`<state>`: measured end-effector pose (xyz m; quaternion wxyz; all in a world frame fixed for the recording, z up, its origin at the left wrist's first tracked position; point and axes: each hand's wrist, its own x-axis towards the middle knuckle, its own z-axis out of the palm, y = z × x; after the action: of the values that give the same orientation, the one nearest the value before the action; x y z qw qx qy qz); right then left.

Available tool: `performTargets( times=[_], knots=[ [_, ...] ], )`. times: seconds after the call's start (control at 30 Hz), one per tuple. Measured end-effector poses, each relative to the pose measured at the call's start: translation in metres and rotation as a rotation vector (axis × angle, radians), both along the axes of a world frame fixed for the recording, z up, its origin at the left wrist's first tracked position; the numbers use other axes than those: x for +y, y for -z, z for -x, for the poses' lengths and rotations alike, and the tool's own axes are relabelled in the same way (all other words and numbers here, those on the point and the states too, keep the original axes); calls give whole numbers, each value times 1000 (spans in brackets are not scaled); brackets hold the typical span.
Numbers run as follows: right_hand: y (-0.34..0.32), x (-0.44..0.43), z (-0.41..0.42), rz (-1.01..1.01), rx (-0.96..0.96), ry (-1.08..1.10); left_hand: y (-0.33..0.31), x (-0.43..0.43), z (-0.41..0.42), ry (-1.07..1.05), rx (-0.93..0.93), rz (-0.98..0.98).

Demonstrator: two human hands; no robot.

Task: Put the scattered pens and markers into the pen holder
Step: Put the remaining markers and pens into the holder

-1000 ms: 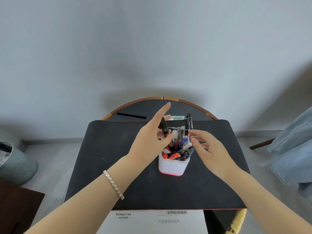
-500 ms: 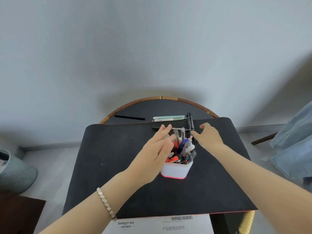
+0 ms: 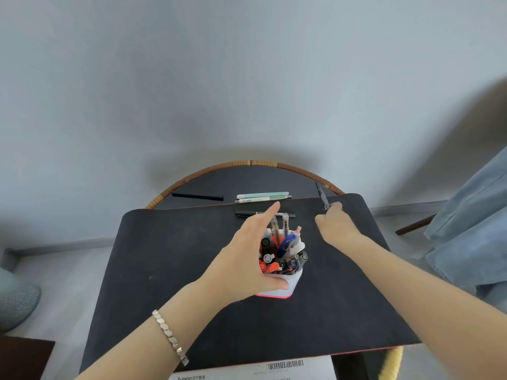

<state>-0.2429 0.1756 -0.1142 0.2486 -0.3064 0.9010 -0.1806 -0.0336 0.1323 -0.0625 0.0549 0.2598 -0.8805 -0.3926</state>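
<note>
A white pen holder [image 3: 290, 285] with a pink base stands on the black mat [image 3: 170, 270], packed with several pens and markers. My left hand [image 3: 247, 259] rests open against its left side, fingers pointing away from me. My right hand [image 3: 337, 224] is closed on a black pen [image 3: 321, 196] lifted off the mat at the far right. Beyond the holder a black pen [image 3: 247, 214] lies on the mat. Two pale green pens [image 3: 262, 197] and a black pen [image 3: 197, 197] lie on the round table behind.
The round dark table [image 3: 247, 176] with a rattan rim stands against a grey wall. A printed paper [image 3: 255, 371] lies at the mat's near edge. A grey-green pot [image 3: 16, 300] stands on the floor at left; blue denim cloth [image 3: 472, 223] hangs at right.
My right hand has picked one black pen up from the far edge of the mat and lifted it rightward. My left hand dropped from above the holder to its left side.
</note>
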Motion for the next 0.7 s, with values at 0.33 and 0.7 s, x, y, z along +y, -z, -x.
performTargets(
  times=[0.33,0.7],
  knots=[
    [-147,94,9,-2,136,-469,1,5,-7,-140,84,21],
    [-134,41,-73,-229,81,-690,-5,2,-30,-182,7,22]
  ],
)
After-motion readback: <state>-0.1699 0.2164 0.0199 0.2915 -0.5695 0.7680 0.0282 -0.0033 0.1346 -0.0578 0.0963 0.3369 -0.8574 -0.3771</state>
